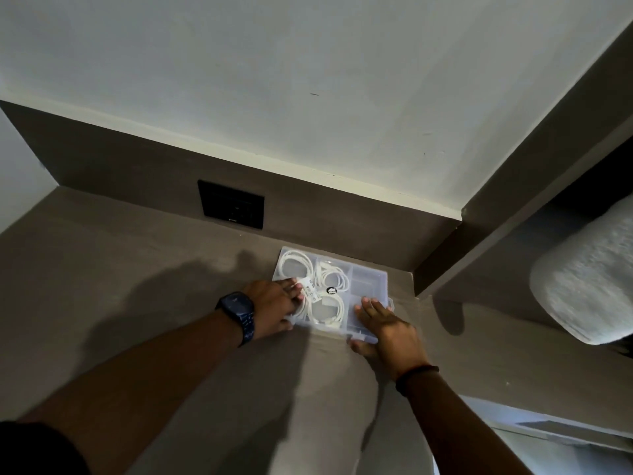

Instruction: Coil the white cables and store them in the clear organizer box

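A clear organizer box [368, 281] lies flat on the brown desk near its back right corner, lid closed. Through the lid I see coiled white cables [329, 305] in the left and middle compartments; the right compartments look bare. My left hand [274, 308], with a dark watch on the wrist, grips the box's left edge, fingers over the top and thumb at the side. My right hand [383, 323] lies flat on the box's front right corner, thumb under the front edge.
The brown desk [137, 269] runs left and toward me. A black socket plate [233, 204] sits in the brown back panel. A brown shelf unit [513, 217] rises at the right, holding a grey-white bundle [589, 275].
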{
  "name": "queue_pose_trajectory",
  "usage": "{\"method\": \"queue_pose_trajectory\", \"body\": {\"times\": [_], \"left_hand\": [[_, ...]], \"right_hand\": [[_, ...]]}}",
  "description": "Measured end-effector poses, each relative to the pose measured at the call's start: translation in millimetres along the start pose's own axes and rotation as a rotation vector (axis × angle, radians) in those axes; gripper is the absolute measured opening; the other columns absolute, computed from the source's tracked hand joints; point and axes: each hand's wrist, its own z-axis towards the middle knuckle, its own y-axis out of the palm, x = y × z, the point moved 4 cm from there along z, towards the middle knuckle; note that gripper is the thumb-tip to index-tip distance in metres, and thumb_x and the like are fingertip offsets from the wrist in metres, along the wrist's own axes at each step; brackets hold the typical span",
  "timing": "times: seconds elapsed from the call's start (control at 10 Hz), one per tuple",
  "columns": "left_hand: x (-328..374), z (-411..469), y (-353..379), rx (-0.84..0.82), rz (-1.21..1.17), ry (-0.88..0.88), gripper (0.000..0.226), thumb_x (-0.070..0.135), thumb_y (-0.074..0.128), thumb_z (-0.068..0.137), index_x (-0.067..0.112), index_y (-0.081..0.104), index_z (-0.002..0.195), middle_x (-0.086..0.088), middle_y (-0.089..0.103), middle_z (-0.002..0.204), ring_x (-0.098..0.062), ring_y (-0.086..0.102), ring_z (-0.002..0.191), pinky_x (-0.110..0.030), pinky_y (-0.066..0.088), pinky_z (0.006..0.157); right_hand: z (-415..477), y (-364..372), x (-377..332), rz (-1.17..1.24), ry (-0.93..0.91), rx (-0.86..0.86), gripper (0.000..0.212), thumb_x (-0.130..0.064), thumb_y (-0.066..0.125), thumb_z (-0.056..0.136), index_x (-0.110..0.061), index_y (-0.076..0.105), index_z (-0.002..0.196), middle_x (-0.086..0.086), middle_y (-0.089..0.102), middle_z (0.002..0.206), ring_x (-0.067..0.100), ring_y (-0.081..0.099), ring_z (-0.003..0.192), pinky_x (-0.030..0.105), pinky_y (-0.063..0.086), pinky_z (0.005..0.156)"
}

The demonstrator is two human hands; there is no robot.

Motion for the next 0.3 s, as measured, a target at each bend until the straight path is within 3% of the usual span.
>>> {"method": "queue_pose_trajectory", "body": {"times": [0.1, 0.2, 0.3], "left_hand": [[-11, 16, 0, 0.027, -0.016, -0.04, 0.055, 0.041, 0.051, 0.088, 0.013, 0.037, 0.133, -0.007, 0.027, 0.153, -0.022, 0.015, 0.142, -0.038, 0.029, 0.111], [-17, 17, -8, 0.049, -0.104, -0.015, 0.058, 0.044, 0.06, 0.082, 0.014, 0.045, 0.128, -0.008, 0.031, 0.15, -0.023, 0.017, 0.141, -0.033, 0.015, 0.116], [-24, 3, -33, 0.111, -0.2, -0.056, 0.065, 0.05, 0.066, 0.074, 0.02, 0.047, 0.129, -0.011, 0.026, 0.152, -0.027, 0.021, 0.14, -0.037, 0.02, 0.115]], "right_hand": [[21, -3, 3, 0.012, 0.044, 0.062, 0.08, -0.062, 0.06, 0.077, -0.018, 0.038, 0.14, 0.006, 0.037, 0.15, 0.021, 0.031, 0.138, 0.029, 0.015, 0.11], [28, -6, -2, -0.007, 0.064, 0.052, 0.09, -0.081, 0.04, 0.072, -0.027, 0.03, 0.143, 0.002, 0.032, 0.152, 0.02, 0.025, 0.14, 0.032, 0.011, 0.111], [29, -37, -10, 0.172, 0.235, 0.217, 0.078, -0.076, 0.046, 0.074, -0.039, 0.025, 0.14, 0.003, 0.041, 0.145, 0.023, 0.038, 0.13, 0.045, 0.034, 0.107]]}}
